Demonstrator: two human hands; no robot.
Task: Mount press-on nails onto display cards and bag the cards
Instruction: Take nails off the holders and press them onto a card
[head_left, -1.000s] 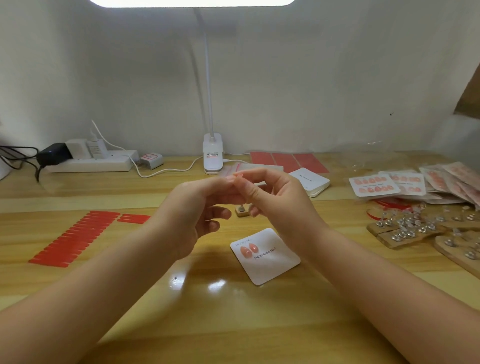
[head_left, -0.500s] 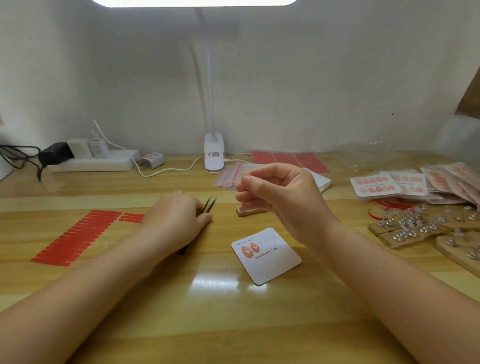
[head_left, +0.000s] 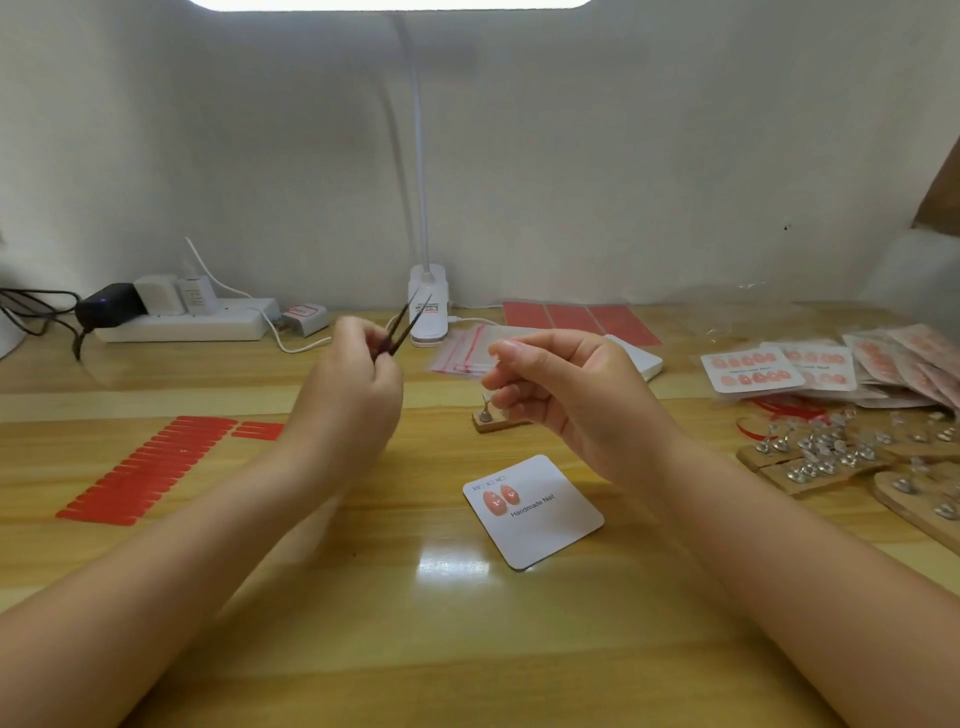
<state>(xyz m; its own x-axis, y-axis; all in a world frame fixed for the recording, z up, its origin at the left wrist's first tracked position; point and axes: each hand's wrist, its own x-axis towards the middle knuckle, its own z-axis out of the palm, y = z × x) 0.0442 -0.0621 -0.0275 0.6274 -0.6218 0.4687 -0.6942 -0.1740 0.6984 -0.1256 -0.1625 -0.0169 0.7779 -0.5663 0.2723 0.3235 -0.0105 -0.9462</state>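
Change: half a second ago your left hand (head_left: 358, 387) lay on the desk (head_left: 363, 649) over the tweezers (head_left: 404, 326); now it has lifted them, and their dark tips point up and away toward the lamp base (head_left: 429, 306).
Right hand: your right hand (head_left: 558, 395) stays raised over the middle of the desk, thumb and forefinger pinched together; whatever it pinches is too small to make out, probably a nail or adhesive tab.
Meaning: with tool and piece both in the air, you look set to place the next nail; that is a judgement.
Left grip: fingers curled round the tweezers' shanks.
Display card: the display card (head_left: 532, 512) lies flat near the desk's front middle, below your right hand, carrying two nails (head_left: 501, 500) at its upper left corner; most of it is bare.
Materials: card is matte white with rounded corners; nails are glossy, pink, almond-shaped; tweezers are thin, dark and pointed; desk is varnished wood and throws glare.
Supplies: red adhesive tabs (head_left: 148, 470) sit in rows toward the left edge; clear red-striped bags (head_left: 465, 351) lie toward the back; finished bagged cards (head_left: 779, 366) are stacked toward the right edge.
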